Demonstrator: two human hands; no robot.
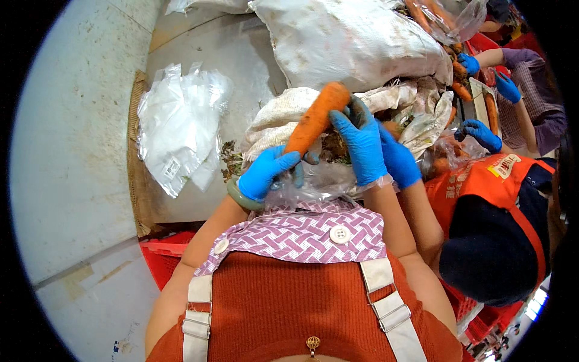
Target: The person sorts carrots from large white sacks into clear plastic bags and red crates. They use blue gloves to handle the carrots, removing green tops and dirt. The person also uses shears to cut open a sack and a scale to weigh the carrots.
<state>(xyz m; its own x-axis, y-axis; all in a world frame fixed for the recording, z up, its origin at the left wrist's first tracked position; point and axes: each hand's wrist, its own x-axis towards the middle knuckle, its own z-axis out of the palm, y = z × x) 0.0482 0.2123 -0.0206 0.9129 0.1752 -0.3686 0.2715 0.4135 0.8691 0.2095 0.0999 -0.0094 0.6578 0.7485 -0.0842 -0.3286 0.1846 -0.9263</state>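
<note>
A thick orange carrot [319, 115] slants across in front of me. Its lower, narrower end is gripped by my left hand [267, 174], in a blue glove with a green bangle at the wrist. My right hand [364, 145], gloved in blue with dark soiled fingertips, holds the carrot near its thick upper end. Beneath both hands lies a crumpled clear plastic bag [316, 183], partly hidden by them. Just past the carrot is an opened white woven sack [276, 115], with leafy scraps and carrots partly visible at its mouth.
A full white woven sack [353, 40] lies beyond. Flat clear plastic bags [181, 122] are stacked at left beside a cardboard edge [138, 154]. A co-worker's gloved hand [400, 156] reaches close beside my right hand. Another person [533, 99] works at far right.
</note>
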